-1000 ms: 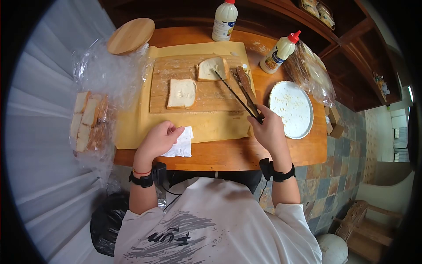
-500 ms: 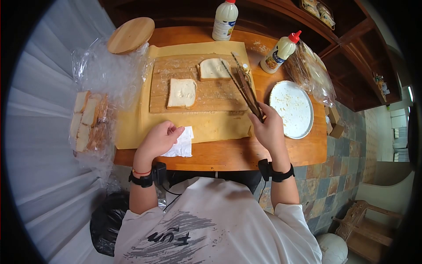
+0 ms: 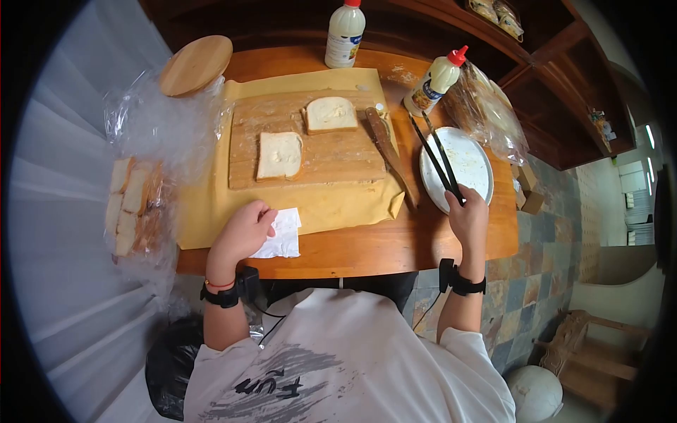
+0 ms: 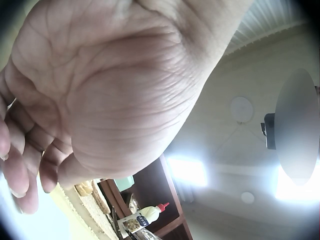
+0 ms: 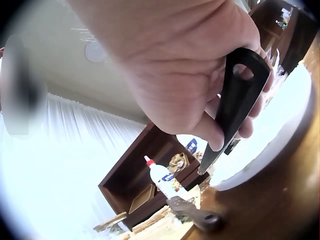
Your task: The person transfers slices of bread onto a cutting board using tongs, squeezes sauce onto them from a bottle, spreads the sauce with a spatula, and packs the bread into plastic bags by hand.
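My right hand [image 3: 469, 215] grips a pair of black tongs [image 3: 443, 161]; the thumb presses the near end in the right wrist view. The tongs' arms stand slightly apart over the white round plate [image 3: 479, 169], with nothing between their tips. My left hand [image 3: 243, 229] lies loosely curled beside a white paper napkin [image 3: 285, 236], holding nothing. Two bread slices lie on the wooden board: one spread with something pale [image 3: 280, 155], the other [image 3: 331, 114] farther back with pale dabs on top. A brown knife-like tool [image 3: 386, 146] lies along the board's right edge.
Yellow paper [image 3: 321, 211] lies under the board [image 3: 247, 120]. Two red-capped bottles, one at the back [image 3: 345, 39] and one at right [image 3: 431, 88], stand near bagged bread [image 3: 486, 113]. At left are wrapped bread [image 3: 132, 204] and a round wooden lid [image 3: 197, 65].
The tongs left the back slice and swung right over the white plate with my right hand. The brown tool stays on the board's right edge. My left hand is nearly still.
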